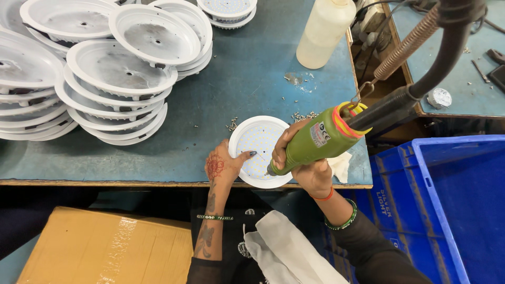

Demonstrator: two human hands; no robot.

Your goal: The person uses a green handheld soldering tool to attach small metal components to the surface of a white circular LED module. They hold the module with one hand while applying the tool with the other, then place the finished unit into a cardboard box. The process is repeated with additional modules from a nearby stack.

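Both hands: left hand steadies lamp, right hand grips screwdriver.

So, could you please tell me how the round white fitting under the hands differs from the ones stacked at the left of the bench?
The fitting under the hands lies alone and flat on the bench; the stacked housings are piled several deep. The single one shows a face dotted with small yellow points; the stacked ones show bare grey centres. The left hand steadies the single one while the right hand holds a green power screwdriver to it; nothing touches the stacks. Both are round with white rims.
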